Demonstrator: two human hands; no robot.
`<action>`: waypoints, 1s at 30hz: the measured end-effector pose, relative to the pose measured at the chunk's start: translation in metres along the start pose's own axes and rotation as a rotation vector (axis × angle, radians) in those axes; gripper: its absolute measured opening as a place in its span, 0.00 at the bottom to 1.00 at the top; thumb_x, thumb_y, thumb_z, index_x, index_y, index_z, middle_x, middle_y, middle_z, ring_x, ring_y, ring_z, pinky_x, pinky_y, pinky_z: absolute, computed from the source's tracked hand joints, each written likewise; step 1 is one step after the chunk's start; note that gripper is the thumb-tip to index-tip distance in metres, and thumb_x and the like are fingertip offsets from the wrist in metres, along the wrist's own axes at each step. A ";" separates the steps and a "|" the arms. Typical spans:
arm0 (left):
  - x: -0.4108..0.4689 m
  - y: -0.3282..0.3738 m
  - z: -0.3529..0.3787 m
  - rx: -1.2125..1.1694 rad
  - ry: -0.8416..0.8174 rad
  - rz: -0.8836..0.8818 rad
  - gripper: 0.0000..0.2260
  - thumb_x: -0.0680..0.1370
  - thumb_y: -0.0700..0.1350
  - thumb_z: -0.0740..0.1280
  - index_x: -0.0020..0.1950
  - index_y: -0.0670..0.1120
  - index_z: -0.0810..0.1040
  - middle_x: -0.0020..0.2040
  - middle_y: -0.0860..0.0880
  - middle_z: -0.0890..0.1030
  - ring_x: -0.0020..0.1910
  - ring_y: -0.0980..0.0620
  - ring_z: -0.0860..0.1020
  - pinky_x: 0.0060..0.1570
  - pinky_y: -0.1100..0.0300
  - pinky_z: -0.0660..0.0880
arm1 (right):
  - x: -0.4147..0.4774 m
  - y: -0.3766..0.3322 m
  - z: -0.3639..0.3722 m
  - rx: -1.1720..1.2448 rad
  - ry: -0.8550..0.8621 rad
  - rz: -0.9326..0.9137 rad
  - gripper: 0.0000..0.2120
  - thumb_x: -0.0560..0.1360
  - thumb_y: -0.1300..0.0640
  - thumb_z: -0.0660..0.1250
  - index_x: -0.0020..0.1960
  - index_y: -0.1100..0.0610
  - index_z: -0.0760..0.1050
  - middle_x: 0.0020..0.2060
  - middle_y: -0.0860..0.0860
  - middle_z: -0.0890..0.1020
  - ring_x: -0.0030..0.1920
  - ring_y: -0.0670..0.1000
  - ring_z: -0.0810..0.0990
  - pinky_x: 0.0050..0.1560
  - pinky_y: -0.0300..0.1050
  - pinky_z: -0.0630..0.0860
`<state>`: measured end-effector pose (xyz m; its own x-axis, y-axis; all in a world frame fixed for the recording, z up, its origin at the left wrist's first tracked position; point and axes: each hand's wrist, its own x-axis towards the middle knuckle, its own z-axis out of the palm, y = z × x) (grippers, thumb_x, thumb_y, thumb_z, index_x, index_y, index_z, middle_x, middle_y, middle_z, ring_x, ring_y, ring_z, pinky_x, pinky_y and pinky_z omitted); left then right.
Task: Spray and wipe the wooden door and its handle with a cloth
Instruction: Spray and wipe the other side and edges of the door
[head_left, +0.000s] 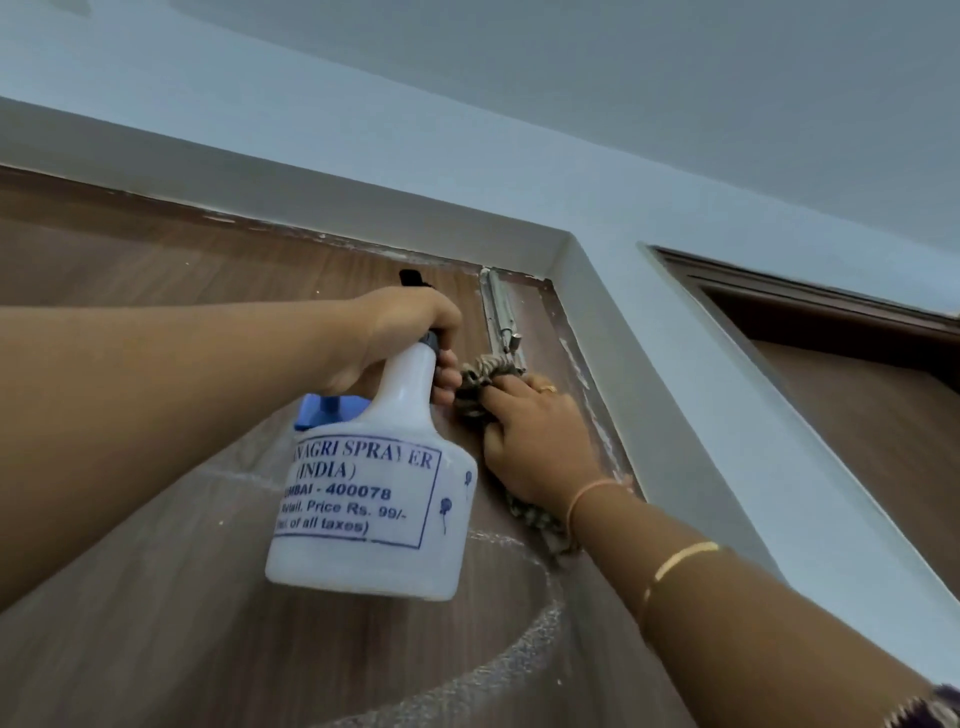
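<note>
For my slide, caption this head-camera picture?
Left hand grips spray bottle; right hand presses cloth on door beside its bolt.

place: home interior | cues: wooden door, painted wall, second doorway

A pale blue wall is meeting a grey ceiling. A white frame is turning a corner below it, with a metal bolt standing just inside. A second door is showing at right.
</note>
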<state>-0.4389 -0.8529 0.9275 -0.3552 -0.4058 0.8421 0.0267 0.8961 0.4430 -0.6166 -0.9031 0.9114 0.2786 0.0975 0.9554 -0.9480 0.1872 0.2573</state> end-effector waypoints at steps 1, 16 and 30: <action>0.002 0.003 0.007 0.005 -0.012 0.012 0.07 0.76 0.37 0.57 0.38 0.40 0.70 0.35 0.43 0.73 0.30 0.49 0.74 0.24 0.62 0.76 | -0.009 0.002 0.004 0.042 0.109 0.034 0.21 0.69 0.50 0.47 0.46 0.55 0.78 0.45 0.52 0.79 0.48 0.59 0.74 0.41 0.48 0.66; 0.054 0.050 0.072 0.325 0.198 0.195 0.07 0.77 0.41 0.64 0.40 0.41 0.73 0.33 0.45 0.75 0.30 0.51 0.72 0.26 0.64 0.74 | -0.029 0.011 -0.005 0.023 0.073 0.084 0.13 0.77 0.53 0.58 0.57 0.55 0.75 0.56 0.54 0.74 0.59 0.60 0.68 0.49 0.52 0.60; 0.066 0.037 0.066 0.267 0.061 0.136 0.05 0.73 0.36 0.63 0.38 0.38 0.74 0.29 0.43 0.79 0.34 0.44 0.78 0.54 0.47 0.78 | -0.029 0.011 0.001 0.064 0.064 0.203 0.11 0.76 0.53 0.60 0.56 0.55 0.74 0.56 0.55 0.73 0.59 0.59 0.68 0.51 0.52 0.61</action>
<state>-0.5231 -0.8342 0.9789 -0.3086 -0.2821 0.9084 -0.1796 0.9551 0.2356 -0.6354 -0.9049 0.8870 0.0878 0.1892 0.9780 -0.9929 0.0952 0.0707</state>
